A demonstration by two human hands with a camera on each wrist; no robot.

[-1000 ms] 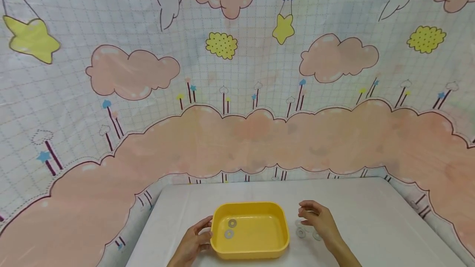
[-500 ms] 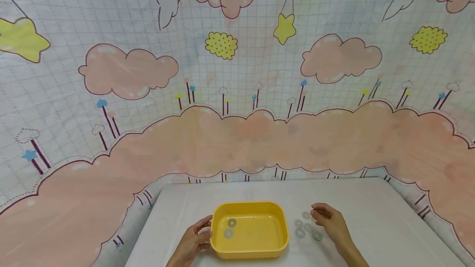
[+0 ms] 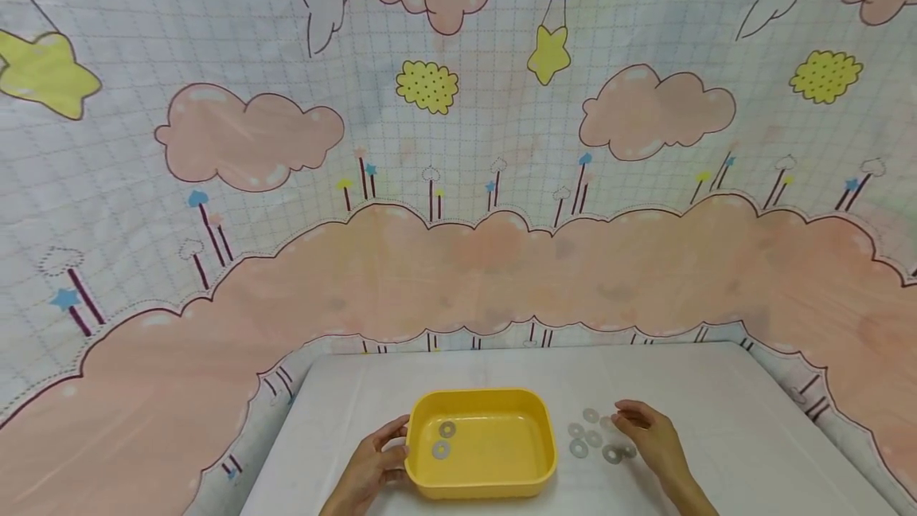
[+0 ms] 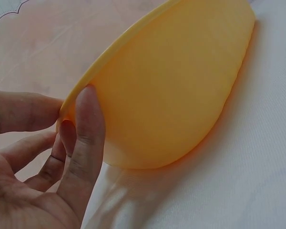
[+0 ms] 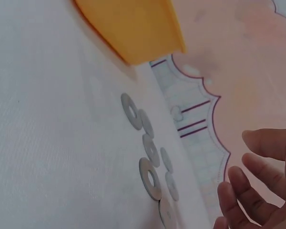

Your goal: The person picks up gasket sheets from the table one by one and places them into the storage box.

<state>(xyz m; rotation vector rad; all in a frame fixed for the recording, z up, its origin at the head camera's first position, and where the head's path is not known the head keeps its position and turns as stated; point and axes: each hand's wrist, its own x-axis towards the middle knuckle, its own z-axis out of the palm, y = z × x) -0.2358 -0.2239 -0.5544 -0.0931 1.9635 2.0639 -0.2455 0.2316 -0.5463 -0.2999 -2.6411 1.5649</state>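
Left hand: placed at one end of the yellow tray, which stood just to the right of its fingers.
Left fingers: bent about the tray's end, one pressed on the outer wall below the rim, another meeting the rim. Firmness of grip could not be told.
Reason for hold: judged to be steadying; an end hold left the opening unobstructed.
Tray position: upright, open side up, on the white surface, well apart from the right fingers.
Washers inside the tray: two, lying flat near the left fingers' end, one just beyond the other.
Right hand: poised beside the loose washers, with nothing seen in its hold.
Right fingers: loosely bent, the thumb standing apart, no pinch formed.
Loose washers: seven counted, flat on the surface between the tray and the right fingers, some touching or overlapping; the nearest lay just beside the right fingertips.
Handling judgement: flat, thin rings presented little edge, which would explain the right fingers' half-bent, separated posture.
Backdrop: cloud-patterned cloth, beyond both sets of fingers.
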